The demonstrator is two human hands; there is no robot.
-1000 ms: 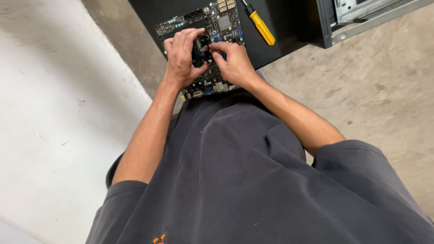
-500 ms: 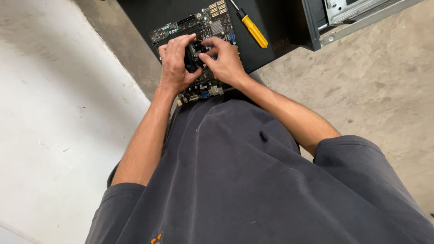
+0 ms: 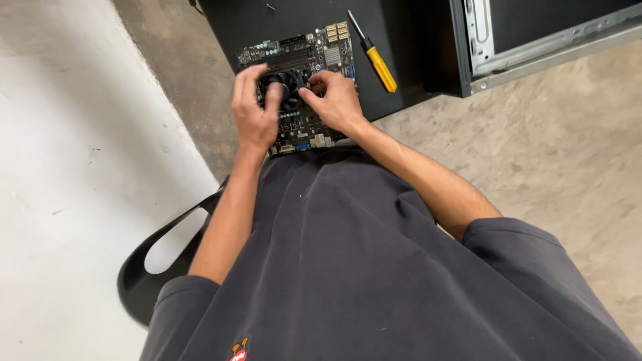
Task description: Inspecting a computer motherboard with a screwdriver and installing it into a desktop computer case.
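Observation:
A dark computer motherboard (image 3: 301, 47) lies on a black table (image 3: 231, 23) just past my lap. A round black cooler fan (image 3: 284, 85) sits in its middle. My left hand (image 3: 254, 113) grips the fan's left side, fingers curled over it. From the right, my right hand (image 3: 334, 100) pinches the fan's edge with its fingertips. Both hands hide much of the fan and the board's centre.
A yellow-handled screwdriver (image 3: 376, 59) lies on the table right of the board. An open computer case (image 3: 481, 40) stands at the upper right. I sit on a black chair (image 3: 144, 281). Concrete floor lies to the right, a white wall to the left.
The view has shifted so the board and hands sit a little higher and further left. Both hands stay on the fan, with fingers slightly rearranged.

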